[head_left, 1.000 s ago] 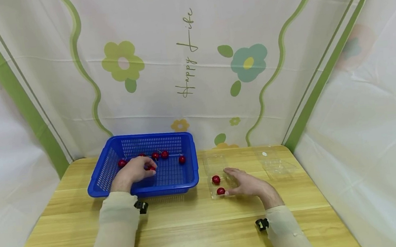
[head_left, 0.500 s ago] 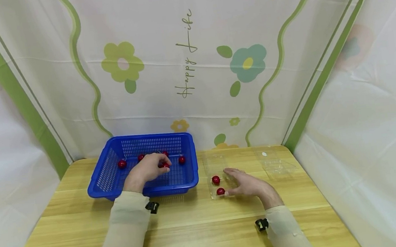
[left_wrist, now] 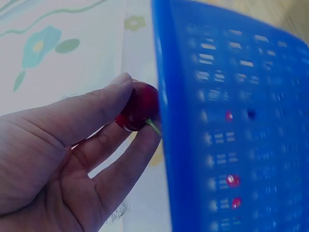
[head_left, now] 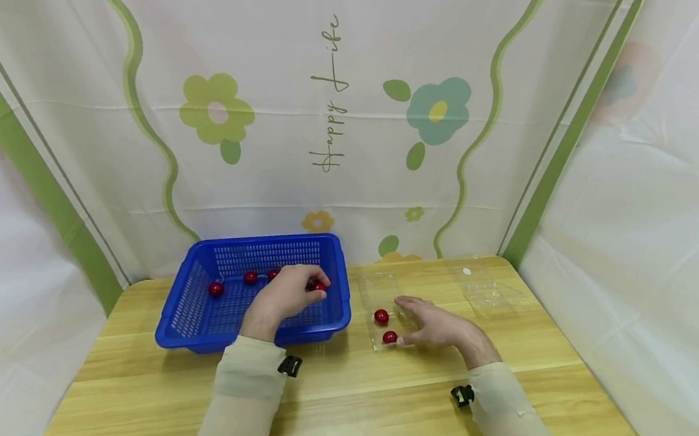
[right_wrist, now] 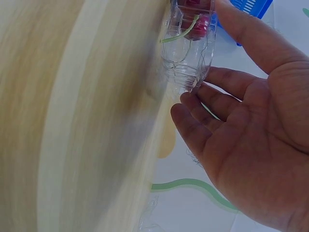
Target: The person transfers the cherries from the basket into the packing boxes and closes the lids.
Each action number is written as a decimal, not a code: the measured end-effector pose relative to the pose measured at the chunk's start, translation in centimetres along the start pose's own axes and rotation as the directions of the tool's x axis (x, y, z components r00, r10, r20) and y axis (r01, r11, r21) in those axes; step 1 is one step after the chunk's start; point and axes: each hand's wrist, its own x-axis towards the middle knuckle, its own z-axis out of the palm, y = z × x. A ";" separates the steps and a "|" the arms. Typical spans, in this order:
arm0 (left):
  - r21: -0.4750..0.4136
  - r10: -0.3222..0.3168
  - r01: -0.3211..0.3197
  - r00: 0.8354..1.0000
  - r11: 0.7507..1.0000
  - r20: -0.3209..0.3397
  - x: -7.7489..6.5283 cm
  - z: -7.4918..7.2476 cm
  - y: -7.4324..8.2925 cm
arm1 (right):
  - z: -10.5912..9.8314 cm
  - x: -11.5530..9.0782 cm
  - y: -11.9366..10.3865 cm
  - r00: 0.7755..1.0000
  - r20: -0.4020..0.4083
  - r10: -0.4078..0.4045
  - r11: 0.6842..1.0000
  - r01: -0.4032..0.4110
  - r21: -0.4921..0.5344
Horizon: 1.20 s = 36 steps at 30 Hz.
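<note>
My left hand (head_left: 283, 294) reaches over the blue plastic basket (head_left: 337, 313) and pinches a red cherry (left_wrist: 145, 104) between thumb and fingers. A green stem shows below that cherry in the left wrist view. Several more cherries (head_left: 250, 277) lie on the basket's floor, partly behind the hand. To the right stands a clear plastic clamshell box (head_left: 380, 288) with two cherries (head_left: 381, 316) in its near half. My right hand (head_left: 434, 325) is at this box's right side, fingers relaxed and fingertips right at the wall; stems (right_wrist: 186, 34) show through the plastic.
Another clear plastic clamshell (head_left: 490, 294) lies at the back right of the wooden table (head_left: 359, 418). A white curtain (head_left: 280, 60) with printed flowers hangs right behind the table, and white sheets close off both sides.
The left hand has moved right across the basket with the cherry, toward the basket's right wall, uncovering cherries at the left. The right hand and the box have stayed put.
</note>
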 end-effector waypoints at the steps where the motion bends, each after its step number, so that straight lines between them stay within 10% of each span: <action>1: 0.000 0.007 -0.007 1.000 1.000 -0.001 0.0 0.1 0.3 | 0.0 0.0 0.0 1.000 0.000 -0.001 1.000 0.001 0.000; 36: -0.074 0.183 -0.183 0.983 0.980 -0.005 2.9 5.3 6.4 | -0.2 0.2 0.2 1.000 0.010 -0.015 1.000 0.015 0.011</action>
